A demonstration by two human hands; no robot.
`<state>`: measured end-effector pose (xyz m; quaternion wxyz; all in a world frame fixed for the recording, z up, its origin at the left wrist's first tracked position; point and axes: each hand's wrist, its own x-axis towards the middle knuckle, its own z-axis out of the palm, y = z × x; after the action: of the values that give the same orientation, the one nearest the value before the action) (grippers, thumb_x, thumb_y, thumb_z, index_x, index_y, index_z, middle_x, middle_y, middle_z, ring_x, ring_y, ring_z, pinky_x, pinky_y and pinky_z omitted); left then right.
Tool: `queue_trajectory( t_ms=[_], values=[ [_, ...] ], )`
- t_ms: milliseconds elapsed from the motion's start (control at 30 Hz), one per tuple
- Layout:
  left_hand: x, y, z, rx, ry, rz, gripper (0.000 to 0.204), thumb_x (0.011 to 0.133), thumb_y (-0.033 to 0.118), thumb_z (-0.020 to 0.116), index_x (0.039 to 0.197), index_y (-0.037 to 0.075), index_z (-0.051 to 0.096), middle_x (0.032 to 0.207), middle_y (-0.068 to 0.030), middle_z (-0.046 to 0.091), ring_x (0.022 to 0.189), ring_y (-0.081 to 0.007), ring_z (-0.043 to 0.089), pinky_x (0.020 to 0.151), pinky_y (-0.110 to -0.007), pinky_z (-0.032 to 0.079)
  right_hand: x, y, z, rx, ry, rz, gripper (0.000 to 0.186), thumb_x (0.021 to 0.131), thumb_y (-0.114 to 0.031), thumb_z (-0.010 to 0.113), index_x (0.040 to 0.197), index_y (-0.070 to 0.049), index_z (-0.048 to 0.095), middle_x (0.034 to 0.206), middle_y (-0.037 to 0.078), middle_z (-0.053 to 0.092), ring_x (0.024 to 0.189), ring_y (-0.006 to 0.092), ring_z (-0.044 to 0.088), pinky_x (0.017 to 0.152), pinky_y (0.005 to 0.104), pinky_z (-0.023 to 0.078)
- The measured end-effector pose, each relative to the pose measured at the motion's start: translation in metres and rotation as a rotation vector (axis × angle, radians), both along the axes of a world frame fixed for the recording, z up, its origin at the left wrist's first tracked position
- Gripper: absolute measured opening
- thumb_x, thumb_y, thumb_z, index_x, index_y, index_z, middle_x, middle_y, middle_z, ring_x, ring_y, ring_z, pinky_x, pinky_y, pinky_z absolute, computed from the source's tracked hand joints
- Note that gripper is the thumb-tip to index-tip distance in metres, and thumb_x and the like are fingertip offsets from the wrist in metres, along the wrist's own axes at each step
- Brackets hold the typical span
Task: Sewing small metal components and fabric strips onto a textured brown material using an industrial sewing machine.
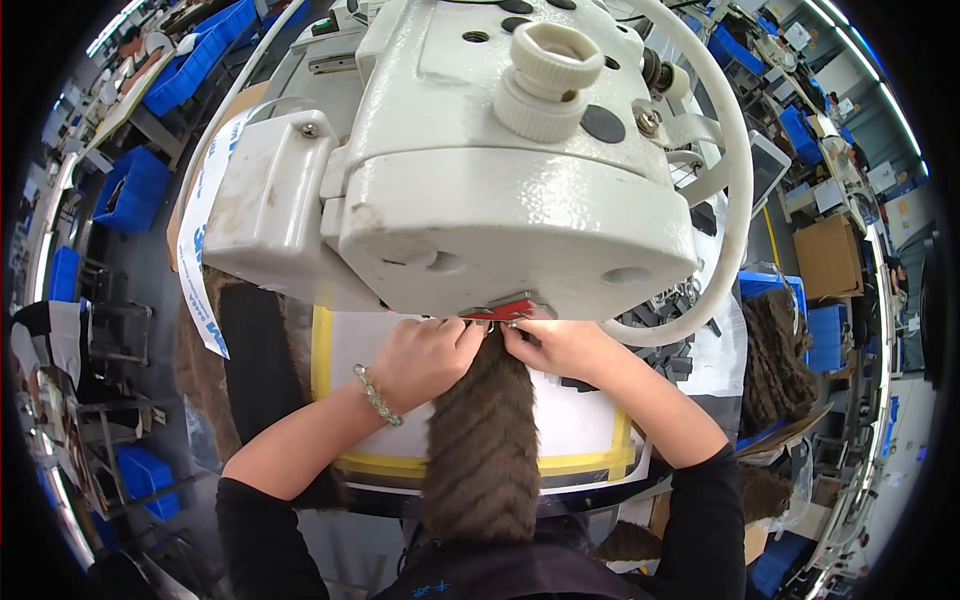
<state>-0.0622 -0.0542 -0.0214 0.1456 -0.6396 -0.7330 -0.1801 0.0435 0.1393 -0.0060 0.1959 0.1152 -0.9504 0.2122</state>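
Observation:
A long brown fur strip [483, 440] runs from my lap up over the table to beneath the head of a white sewing machine [510, 215]. At its far end my left hand [428, 355], with a beaded bracelet [377, 397] on the wrist, pinches the strip's left edge. Across from it my right hand [560, 347] has its fingers closed on the right edge. Just above the fingertips sits a red part [502, 309] on the machine's underside. The machine's head partly hides the fingertips and the strip's far end.
Small black pieces [655, 345] lie heaped right of my right hand. Yellow tape [390, 463] borders the white work surface. A black strip [262, 365] and brown fur [200, 350] lie at the left. On the right a blue bin [775, 285] holds more fur [775, 360].

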Motion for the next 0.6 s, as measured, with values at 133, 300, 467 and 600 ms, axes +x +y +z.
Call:
queue_trajectory(
  t_ms=[133,300,467,600],
  values=[
    [0.000,-0.001,0.006,-0.063,0.020,-0.003,0.019,0.079,0.011,0.061,0.097,0.007,0.067,0.067,0.0012,0.055,0.058,-0.0113,0.061,0.048,-0.026,0.049,0.000,0.001,-0.004,-0.051,0.033,0.009,0.015,0.072,-0.014,0.068,0.086,-0.014,0.065,0.077,0.002,0.061,0.066,0.0229,0.063,0.057,0.0356,0.050],
    [0.001,-0.002,0.009,-0.099,0.053,0.002,0.028,0.078,0.011,0.061,0.105,0.006,0.068,0.068,0.0009,0.056,0.057,-0.0113,0.061,0.047,-0.025,0.049,0.003,0.000,-0.004,0.002,0.059,0.005,0.012,0.072,-0.015,0.068,0.082,-0.013,0.062,0.073,0.001,0.056,0.061,0.0240,0.058,0.055,0.0372,0.046],
    [0.001,-0.003,0.005,-0.112,0.051,0.009,0.030,0.079,0.011,0.061,0.107,0.006,0.068,0.070,0.0007,0.057,0.056,-0.0111,0.060,0.047,-0.026,0.049,0.003,0.002,-0.011,-0.003,0.054,-0.001,0.012,0.073,-0.016,0.068,0.082,-0.014,0.060,0.072,0.000,0.055,0.060,0.0237,0.057,0.053,0.0369,0.046],
    [0.002,0.002,0.005,-0.110,0.037,0.002,0.032,0.078,0.011,0.060,0.109,0.006,0.068,0.068,0.0006,0.057,0.055,-0.0110,0.060,0.047,-0.025,0.048,0.004,0.002,-0.012,-0.007,0.083,-0.010,0.013,0.073,-0.017,0.068,0.083,-0.014,0.061,0.071,-0.001,0.053,0.058,0.0216,0.057,0.052,0.0354,0.046]
  ],
)
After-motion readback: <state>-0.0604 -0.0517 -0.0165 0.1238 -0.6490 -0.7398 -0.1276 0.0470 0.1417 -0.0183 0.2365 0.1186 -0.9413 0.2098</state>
